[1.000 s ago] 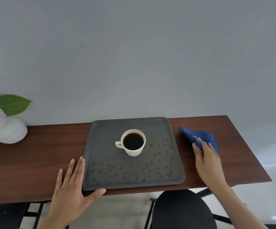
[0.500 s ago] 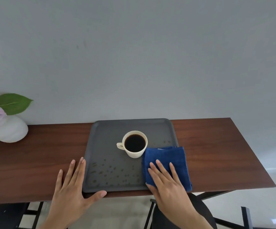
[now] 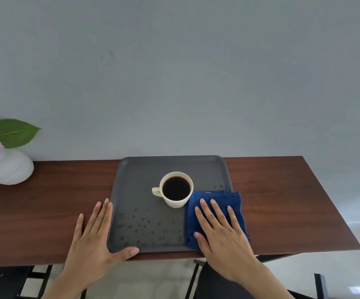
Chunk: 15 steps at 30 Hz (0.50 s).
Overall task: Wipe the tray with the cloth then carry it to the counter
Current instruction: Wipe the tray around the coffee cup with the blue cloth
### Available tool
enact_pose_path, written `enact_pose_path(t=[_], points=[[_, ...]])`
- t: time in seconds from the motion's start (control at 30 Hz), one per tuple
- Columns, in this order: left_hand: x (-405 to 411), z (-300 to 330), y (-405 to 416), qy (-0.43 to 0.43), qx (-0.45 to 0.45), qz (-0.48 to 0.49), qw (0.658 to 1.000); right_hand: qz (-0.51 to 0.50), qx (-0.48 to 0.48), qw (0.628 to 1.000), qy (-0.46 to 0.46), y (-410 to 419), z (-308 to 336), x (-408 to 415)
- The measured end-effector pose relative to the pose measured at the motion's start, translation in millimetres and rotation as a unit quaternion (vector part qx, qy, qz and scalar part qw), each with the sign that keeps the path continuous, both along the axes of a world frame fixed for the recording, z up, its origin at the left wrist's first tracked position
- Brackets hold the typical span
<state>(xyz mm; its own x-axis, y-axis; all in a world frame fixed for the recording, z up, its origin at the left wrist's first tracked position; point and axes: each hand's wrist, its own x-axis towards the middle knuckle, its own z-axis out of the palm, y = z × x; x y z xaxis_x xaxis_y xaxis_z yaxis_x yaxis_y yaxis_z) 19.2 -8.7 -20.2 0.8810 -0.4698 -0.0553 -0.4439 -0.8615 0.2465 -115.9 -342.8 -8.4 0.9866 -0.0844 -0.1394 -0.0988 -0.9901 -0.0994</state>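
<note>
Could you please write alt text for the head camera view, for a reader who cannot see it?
A person's right hand presses a blue cloth flat on the right side of a grey tray dotted with droplets, while the left hand steadies its near left corner. A cup of black coffee stands mid-tray, on a wooden table.

No text, label, brand, number or sign can be read anywhere in view
</note>
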Motion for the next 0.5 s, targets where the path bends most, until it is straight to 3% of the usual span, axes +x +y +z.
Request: enact_pose_path(t=[0.5], points=[[-3,10,-4,0.011,-0.017,0.003,1.000,0.017,0.012,1.000,-0.001,-39,7,84]])
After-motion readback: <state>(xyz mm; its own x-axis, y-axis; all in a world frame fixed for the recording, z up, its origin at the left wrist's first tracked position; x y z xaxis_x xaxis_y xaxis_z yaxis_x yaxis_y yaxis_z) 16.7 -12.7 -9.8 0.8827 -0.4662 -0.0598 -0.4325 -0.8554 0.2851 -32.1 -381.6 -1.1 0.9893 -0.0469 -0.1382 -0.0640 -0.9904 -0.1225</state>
